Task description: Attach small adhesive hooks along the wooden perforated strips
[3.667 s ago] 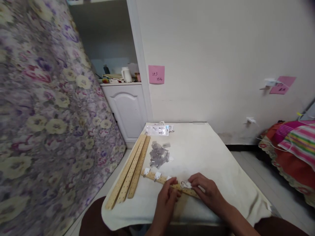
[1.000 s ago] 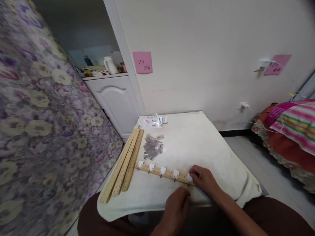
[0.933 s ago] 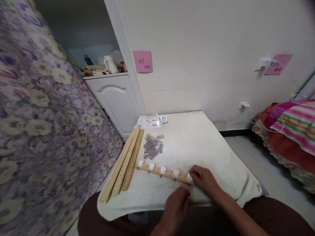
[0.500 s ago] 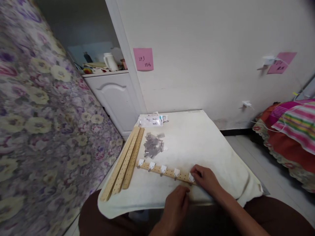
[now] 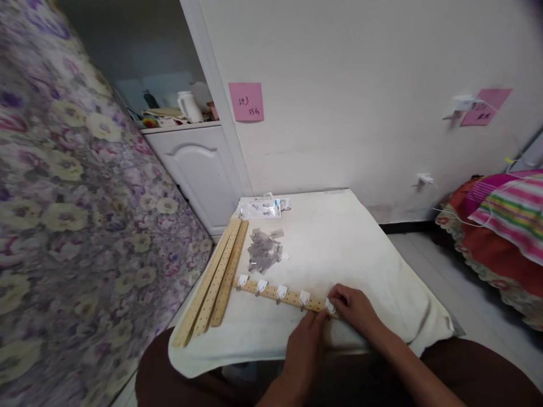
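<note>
A perforated wooden strip (image 5: 292, 295) lies slantwise across the near part of the cloth-covered table (image 5: 339, 243). Along it sit several small metal hooks with white cards, among them one card (image 5: 281, 291) near the middle. At the strip's right end, my right hand (image 5: 354, 305) pinches the last white card (image 5: 330, 306) between thumb and fingers. From the near side, my left hand (image 5: 306, 339) reaches to the strip's edge just below that card. Its fingers are closed at the hook there, and what they grip is hidden.
Several longer perforated wooden strips (image 5: 218, 277) lie along the table's left side. Beyond the hook strip is a pile of small clear bags (image 5: 263, 251). Flat packages (image 5: 259, 208) lie at the back left. A floral curtain (image 5: 85, 198) hangs left; a wall stands behind.
My left hand has moved up and forward to the strip's edge, beside the last card. My right hand stays at that card.
</note>
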### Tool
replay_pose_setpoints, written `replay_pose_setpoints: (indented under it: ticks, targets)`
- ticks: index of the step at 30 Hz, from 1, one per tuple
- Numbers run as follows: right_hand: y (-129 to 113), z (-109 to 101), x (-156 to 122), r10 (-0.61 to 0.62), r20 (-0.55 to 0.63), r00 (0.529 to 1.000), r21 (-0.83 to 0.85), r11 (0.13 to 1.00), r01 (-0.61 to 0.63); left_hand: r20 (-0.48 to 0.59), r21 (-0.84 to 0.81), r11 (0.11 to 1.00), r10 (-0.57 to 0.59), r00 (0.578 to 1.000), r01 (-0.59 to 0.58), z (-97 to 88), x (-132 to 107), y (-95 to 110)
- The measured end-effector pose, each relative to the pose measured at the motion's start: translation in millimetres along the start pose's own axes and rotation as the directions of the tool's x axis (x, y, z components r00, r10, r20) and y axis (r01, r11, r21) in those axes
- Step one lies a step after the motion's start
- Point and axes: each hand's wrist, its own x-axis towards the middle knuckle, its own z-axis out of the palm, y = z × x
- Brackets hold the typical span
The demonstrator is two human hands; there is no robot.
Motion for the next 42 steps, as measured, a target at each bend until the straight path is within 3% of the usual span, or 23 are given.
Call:
replay_pose_setpoints:
  ticks: [8, 42]
  targets:
    - [-0.5, -1.1, -0.5, -0.006, 0.011, 1.0, 0.021, 1.0, 0.006, 0.057, 0.067, 0.996, -0.061, 0.996, 0.058, -2.4, 3.4, 5.0]
    - [-5.5, -4.8, -3.1, -0.016, 0.006, 1.0, -0.002, 1.0, 0.016, 0.03, 0.074, 0.997, -0.004, 1.0, 0.002, -0.3, 3.2, 2.2]
